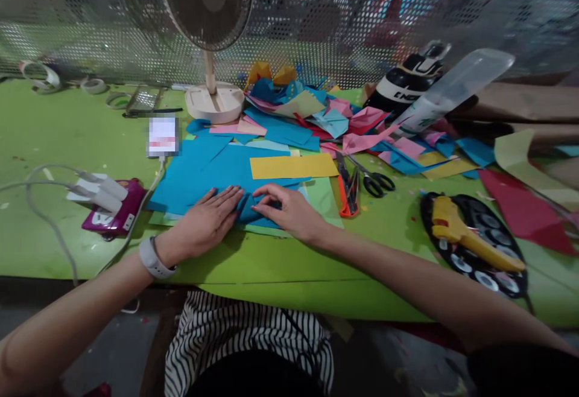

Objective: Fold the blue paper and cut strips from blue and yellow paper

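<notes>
My left hand lies flat with its fingers stretched out over the blue paper, near the front edge of the sheets. Beside it, my right hand curls into a pinch, thumb and index finger at a small folded piece of blue paper between the two hands. The fingers partly cover this piece. Behind my right hand a yellow paper strip lies across the blue sheets. Light green paper shows underneath at the right.
An orange utility knife and black-handled scissors lie to the right. Further right, a yellow glue gun rests on a black tray. A purple power strip with cables sits left. Behind are a fan, paper scraps and bottles.
</notes>
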The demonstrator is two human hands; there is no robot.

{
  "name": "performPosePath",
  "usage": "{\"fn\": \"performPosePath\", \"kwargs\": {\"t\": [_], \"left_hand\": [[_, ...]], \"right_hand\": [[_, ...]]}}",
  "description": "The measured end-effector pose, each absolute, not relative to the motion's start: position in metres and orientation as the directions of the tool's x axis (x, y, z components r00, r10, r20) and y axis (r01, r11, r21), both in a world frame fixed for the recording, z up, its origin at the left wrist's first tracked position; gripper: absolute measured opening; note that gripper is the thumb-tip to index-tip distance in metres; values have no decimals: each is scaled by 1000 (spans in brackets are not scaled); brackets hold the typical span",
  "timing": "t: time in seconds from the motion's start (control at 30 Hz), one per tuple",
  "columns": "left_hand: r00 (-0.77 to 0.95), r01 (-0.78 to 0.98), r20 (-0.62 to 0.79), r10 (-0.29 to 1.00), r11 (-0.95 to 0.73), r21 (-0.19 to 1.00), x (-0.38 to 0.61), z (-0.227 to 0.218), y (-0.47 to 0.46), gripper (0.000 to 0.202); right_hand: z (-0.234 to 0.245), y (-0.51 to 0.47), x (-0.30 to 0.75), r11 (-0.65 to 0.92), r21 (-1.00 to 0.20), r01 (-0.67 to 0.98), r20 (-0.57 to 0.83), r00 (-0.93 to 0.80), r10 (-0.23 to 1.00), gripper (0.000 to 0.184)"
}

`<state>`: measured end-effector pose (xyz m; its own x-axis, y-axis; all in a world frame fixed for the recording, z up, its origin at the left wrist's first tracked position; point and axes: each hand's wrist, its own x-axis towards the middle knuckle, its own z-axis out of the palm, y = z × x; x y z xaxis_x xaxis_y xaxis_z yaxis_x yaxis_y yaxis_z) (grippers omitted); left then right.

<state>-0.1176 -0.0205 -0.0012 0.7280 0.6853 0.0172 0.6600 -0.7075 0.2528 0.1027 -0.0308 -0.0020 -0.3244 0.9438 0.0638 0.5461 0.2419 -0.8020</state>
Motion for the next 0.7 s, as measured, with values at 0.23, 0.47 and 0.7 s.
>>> {"fn": "performPosePath", "kwargs": {"t": [0.23,0.47,0.7], "left_hand": [[745,601,243,621,-783,159,-114,4,-30,41],[878,423,259,403,-906,-25,-115,-2,-36,32],[863,472,220,454,-881,-31,-113,-1,-37,54]], "right_hand": [[-5,-25,96,229,-788,571,36,-329,944,22],[-9,-24,99,433,-557,708,196,-395,898,12],[-9,-31,124,551,-471,689,304,-460,834,16]]}}
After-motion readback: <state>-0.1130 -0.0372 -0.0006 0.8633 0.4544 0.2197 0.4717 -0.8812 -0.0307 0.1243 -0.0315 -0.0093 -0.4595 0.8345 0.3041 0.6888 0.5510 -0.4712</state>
